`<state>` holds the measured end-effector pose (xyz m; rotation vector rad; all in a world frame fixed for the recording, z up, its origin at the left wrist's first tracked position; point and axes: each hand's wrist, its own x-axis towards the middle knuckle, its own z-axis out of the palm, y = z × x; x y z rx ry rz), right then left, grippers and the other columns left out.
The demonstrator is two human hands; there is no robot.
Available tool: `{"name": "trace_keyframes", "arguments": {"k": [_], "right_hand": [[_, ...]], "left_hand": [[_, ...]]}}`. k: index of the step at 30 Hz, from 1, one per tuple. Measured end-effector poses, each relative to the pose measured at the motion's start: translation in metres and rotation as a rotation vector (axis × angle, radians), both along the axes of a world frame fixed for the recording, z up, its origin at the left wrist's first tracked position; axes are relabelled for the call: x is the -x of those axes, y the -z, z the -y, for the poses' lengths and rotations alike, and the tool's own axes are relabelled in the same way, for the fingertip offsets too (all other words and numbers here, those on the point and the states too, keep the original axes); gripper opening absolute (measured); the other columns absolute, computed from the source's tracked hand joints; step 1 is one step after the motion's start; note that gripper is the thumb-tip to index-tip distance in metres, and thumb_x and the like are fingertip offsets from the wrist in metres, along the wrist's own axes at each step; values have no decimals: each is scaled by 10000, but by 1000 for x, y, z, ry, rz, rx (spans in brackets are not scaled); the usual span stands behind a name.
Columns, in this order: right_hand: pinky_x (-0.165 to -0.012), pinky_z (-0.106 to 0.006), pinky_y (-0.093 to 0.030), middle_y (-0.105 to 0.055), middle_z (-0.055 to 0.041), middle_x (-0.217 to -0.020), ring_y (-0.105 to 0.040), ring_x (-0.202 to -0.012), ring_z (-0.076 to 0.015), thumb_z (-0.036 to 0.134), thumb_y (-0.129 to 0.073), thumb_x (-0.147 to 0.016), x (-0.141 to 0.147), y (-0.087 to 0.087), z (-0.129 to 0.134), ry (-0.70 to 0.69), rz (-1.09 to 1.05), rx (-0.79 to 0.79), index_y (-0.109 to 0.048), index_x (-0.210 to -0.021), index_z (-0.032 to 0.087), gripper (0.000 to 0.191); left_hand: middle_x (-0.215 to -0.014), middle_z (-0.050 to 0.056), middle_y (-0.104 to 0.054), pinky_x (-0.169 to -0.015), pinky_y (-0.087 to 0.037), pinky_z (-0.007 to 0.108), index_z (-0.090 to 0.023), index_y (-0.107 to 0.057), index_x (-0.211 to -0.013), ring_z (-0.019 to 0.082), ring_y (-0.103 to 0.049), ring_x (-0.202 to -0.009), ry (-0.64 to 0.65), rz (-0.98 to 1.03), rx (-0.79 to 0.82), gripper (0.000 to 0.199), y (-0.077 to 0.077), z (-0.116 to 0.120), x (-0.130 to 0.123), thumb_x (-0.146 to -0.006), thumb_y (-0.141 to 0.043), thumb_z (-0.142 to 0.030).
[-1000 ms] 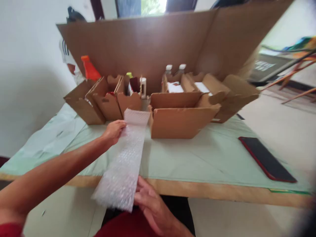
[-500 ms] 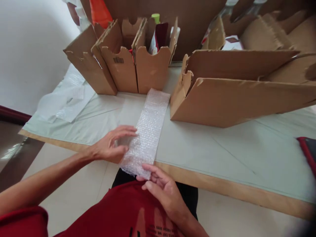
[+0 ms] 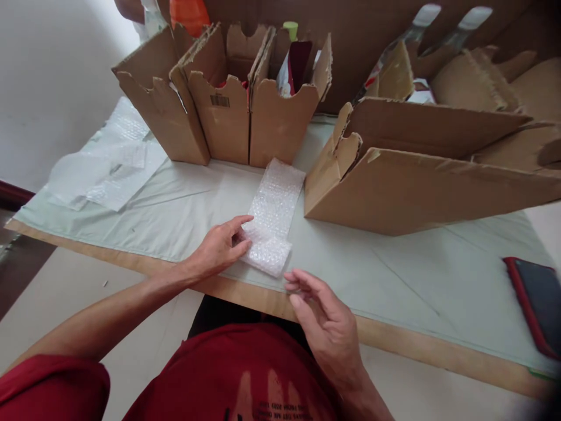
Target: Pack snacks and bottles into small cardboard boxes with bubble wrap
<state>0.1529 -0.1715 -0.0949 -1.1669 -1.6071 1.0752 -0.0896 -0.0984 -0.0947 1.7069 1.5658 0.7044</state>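
Observation:
A strip of bubble wrap (image 3: 279, 196) lies on the cloth-covered table, its near end folded over onto itself. My left hand (image 3: 223, 245) is at the left edge of the fold, thumb and fingers closed on the wrap. Just off the fold's near right corner, my right hand (image 3: 322, 316) hovers over the table edge, fingers curved and apart, with nothing in it.
Three narrow cardboard boxes (image 3: 228, 126) stand behind the wrap. A long cardboard box (image 3: 421, 190) is at the right, with bottles (image 3: 421, 23) behind it. Loose bubble wrap sheets (image 3: 105, 169) lie at the left; a phone in a red case (image 3: 537, 298) lies far right.
The near end of the bubble wrap has been folded over away from me. My right hand has let go of it and moved right; my left hand has closed on its left edge.

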Motion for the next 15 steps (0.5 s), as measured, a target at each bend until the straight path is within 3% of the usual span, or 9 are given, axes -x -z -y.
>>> {"name": "trace_keyframes", "arguments": {"k": [3, 5, 11, 13, 15], "right_hand": [[-1011, -462, -516, -680, -118, -1292, -619, -1193, -273, 134, -583, -980, -1, 5, -14, -65, 390, -395, -600, -1342, 213, 371], [-1026, -499, -493, -623, -166, -1395, -554, -1297, -321, 139, -599, -962, 4, 8, -26, -129, 553, -508, -577, -1362, 146, 401], [-1038, -512, -447, -578, -171, -1475, -477, -1397, -350, 178, -618, -962, 22, 17, -50, -263, 785, -546, -639, -1300, 124, 343], [-1042, -500, -439, -597, -155, -1462, -483, -1398, -336, 167, -585, -985, 25, 20, -53, -273, 802, -536, -658, -1281, 138, 307], [-1036, -491, -438, -611, -139, -1451, -498, -1388, -322, 155, -539, -1014, 25, 21, -55, -275, 794, -531, -672, -1268, 154, 288]], "left_hand": [[-810, -7, -701, -707, -481, 293, -157, -559, -1418, 167, -620, -702, -5, -68, -16, 578, 0, -2, -1, -846, -606, -228], [-822, 0, -699, -726, -487, 305, -146, -533, -1437, 178, -628, -720, -7, -93, -47, 596, 2, 1, -1, -849, -595, -224], [-867, 21, -687, -784, -526, 345, -172, -513, -1429, 209, -644, -797, 1, -222, -243, 553, 16, 4, 4, -889, -612, -238], [-1014, 80, -703, -845, -543, 392, -174, -493, -1442, 249, -659, -929, 24, -288, -399, 562, 16, 7, 9, -915, -646, -294], [-1243, 159, -671, -954, -529, 462, -183, -500, -1430, 307, -637, -1130, 133, -339, -555, 557, 14, 12, 16, -930, -678, -350]]}}
